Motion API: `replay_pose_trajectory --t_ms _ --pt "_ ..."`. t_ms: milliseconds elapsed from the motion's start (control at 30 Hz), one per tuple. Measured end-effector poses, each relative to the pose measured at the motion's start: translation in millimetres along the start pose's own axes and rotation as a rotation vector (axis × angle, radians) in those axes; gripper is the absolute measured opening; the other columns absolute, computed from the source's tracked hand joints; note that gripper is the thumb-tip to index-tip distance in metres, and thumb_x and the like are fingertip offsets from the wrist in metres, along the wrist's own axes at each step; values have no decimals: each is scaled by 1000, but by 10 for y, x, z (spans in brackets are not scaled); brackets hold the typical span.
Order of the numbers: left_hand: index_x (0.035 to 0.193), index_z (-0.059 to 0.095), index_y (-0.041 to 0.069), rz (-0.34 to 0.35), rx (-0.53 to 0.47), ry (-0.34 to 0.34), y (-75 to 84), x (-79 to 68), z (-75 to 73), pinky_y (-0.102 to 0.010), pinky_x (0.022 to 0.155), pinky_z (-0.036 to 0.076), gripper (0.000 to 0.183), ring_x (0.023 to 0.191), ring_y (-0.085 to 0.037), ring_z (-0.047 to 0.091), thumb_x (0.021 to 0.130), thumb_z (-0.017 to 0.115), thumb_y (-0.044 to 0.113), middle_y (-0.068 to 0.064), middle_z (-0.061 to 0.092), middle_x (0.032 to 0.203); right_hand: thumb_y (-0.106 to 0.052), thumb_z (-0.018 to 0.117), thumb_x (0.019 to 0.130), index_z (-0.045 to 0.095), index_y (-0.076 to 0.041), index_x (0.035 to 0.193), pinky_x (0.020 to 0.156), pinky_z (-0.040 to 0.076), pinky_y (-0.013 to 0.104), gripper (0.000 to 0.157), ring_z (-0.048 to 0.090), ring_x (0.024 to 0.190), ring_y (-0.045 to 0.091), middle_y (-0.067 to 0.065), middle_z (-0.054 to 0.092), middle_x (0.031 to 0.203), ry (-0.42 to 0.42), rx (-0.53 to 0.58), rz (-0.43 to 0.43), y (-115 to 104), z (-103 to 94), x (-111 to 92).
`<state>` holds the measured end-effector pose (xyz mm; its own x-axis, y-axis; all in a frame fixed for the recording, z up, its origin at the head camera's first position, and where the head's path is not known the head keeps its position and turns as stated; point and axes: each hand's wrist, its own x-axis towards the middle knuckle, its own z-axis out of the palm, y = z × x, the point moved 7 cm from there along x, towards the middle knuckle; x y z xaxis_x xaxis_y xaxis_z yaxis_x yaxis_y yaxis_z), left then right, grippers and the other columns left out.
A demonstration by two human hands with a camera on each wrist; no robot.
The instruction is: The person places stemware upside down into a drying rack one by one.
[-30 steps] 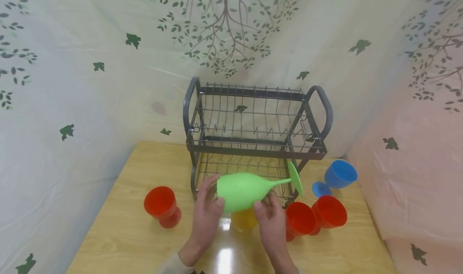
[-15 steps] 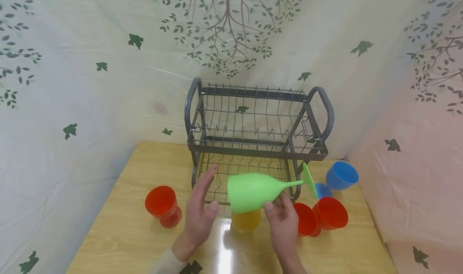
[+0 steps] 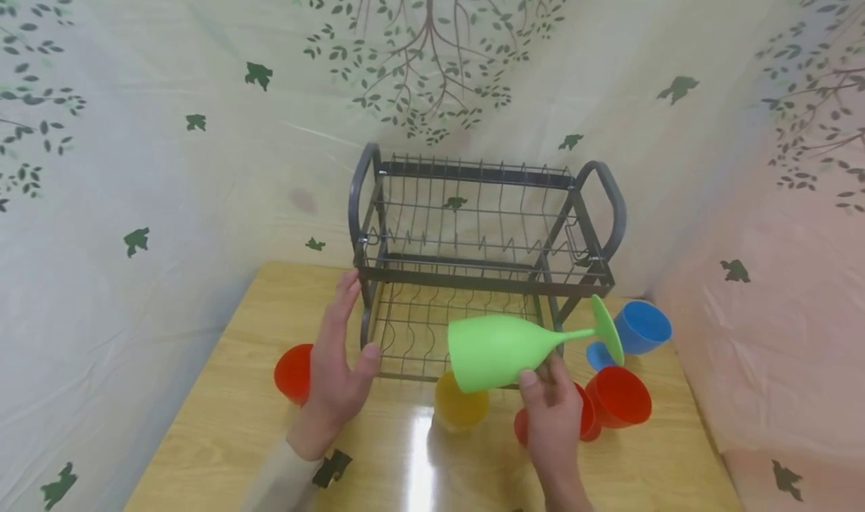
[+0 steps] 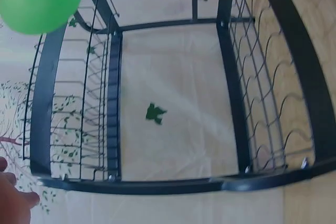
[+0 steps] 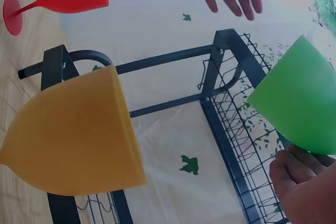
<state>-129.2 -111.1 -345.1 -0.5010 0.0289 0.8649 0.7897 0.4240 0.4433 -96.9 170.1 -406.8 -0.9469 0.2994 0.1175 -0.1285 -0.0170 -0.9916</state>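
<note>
My right hand (image 3: 554, 414) grips a light green plastic goblet (image 3: 500, 350) where the bowl meets the stem. The goblet lies on its side in the air, mouth to the left and foot to the right, in front of the dish rack's lower tier. My left hand (image 3: 338, 369) holds nothing; its fingers stretch up beside the rack's left side, partly covering a red goblet (image 3: 292, 373). Below the green bowl stands a yellow goblet (image 3: 462, 403), which looms large in the right wrist view. In the left wrist view, only the green bowl (image 4: 42, 1) shows.
A dark two-tier dish rack (image 3: 480, 275) stands at the back of the wooden table (image 3: 223, 422). At the right are a blue goblet (image 3: 642, 328) and two red goblets, one (image 3: 618, 398) beside the other, which my right hand partly hides. Behind hangs a leaf-printed cloth (image 3: 203, 182).
My left hand has let go of the green goblet's rim and moved left, fingers straightening. The right hand has carried the goblet a little to the right.
</note>
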Motion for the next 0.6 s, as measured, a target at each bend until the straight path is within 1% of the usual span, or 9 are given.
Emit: replay_pose_trajectory --t_ms 67,200,333,400,500,600 --pt "146 41 -16 -24 37 -21 -23 31 -15 -47 126 25 72 150 -45 31 107 44 45 -31 40 156 -10 60 104 47 -8 155 99 52 19 52 61 125 10 -6 65 138 2 -4 14 -13 -24 7" --pt "152 39 -11 -96 114 -78 -85 67 -12 -51 127 18 74 155 -41 23 107 41 49 -25 33 163 -16 61 105 49 -11 154 98 51 17 50 60 126 10 -4 64 140 15 -33 42 -35 -73 18" --pt "156 36 -7 -156 209 -142 -149 87 9 -56 127 14 79 157 -36 17 107 37 55 -20 27 168 -19 61 105 52 -12 151 97 52 18 47 59 127 16 0 64 140 22 -58 46 -64 -102 36" --pt "157 35 -6 -167 250 -167 -171 97 21 -56 127 12 80 158 -36 16 107 35 57 -19 24 169 -20 62 105 52 -12 151 97 52 17 47 58 128 16 0 63 141 23 -71 48 -74 -110 44" --pt "159 32 -5 -181 301 -207 -196 111 34 -53 128 9 81 158 -36 14 107 34 58 -18 22 170 -20 61 105 52 -11 151 98 52 17 47 58 129 16 0 63 141 22 -81 49 -86 -117 55" --pt "160 29 -4 -188 350 -248 -212 129 41 -53 128 9 83 158 -36 14 107 32 59 -17 19 171 -19 62 105 53 -11 150 98 51 17 47 59 128 14 -1 65 139 25 -77 39 -96 -128 74"
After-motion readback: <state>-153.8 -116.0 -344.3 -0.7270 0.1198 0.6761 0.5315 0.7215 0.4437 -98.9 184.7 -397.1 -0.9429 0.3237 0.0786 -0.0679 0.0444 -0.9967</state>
